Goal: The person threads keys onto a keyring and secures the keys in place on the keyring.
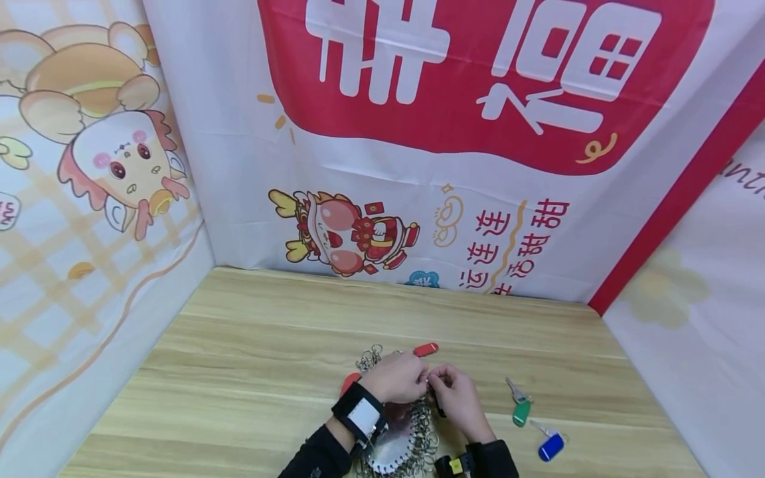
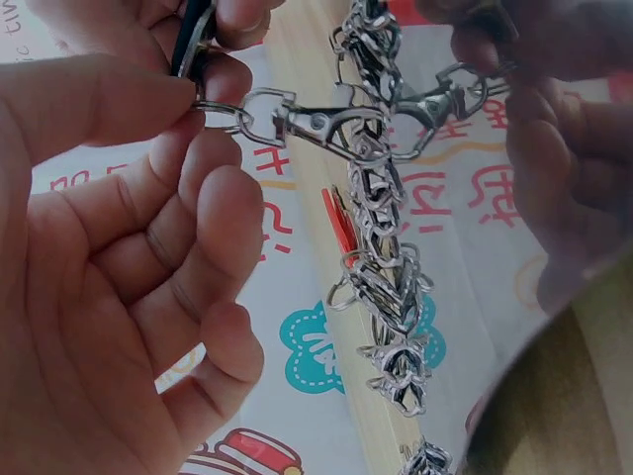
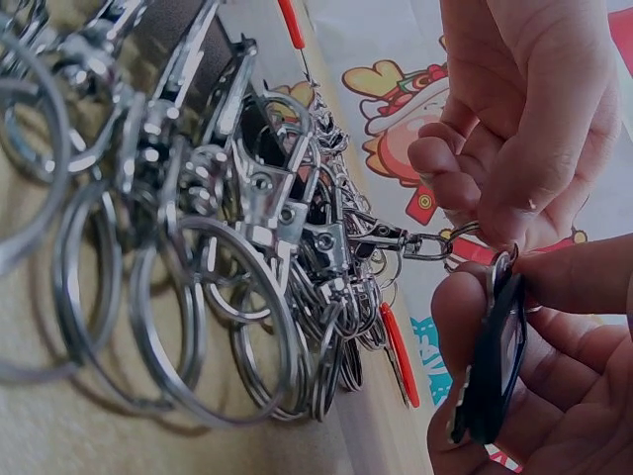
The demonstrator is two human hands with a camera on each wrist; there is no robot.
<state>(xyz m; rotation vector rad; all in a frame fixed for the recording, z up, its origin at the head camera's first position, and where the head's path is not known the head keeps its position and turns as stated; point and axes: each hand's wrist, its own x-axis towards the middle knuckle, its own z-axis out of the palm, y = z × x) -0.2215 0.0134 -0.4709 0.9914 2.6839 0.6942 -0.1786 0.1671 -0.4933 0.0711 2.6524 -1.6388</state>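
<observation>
My left hand [image 1: 394, 378] reaches over a shiny, mirror-like metal disc [image 1: 391, 451] whose holed rim is hung with many swivel clasps and split rings. In the left wrist view, its thumb and finger pinch a split ring [image 2: 220, 109] on a swivel clasp [image 2: 312, 124] at the disc's edge. My right hand [image 1: 460, 395] holds a black key tag [image 3: 509, 346] with a key whose toothed edge shows beside it. Both hands' fingertips meet where the split ring comes up to the tag's metal loop. The disc mirrors the hands in the left wrist view.
A key with a green tag [image 1: 521, 413] and one with a blue tag [image 1: 551, 447] lie right of my hands. A red tag [image 1: 426, 350] lies beyond the disc, another red piece [image 1: 350, 383] by my left wrist. Printed cloth [image 1: 239, 219] walls the wooden table [image 1: 269, 358].
</observation>
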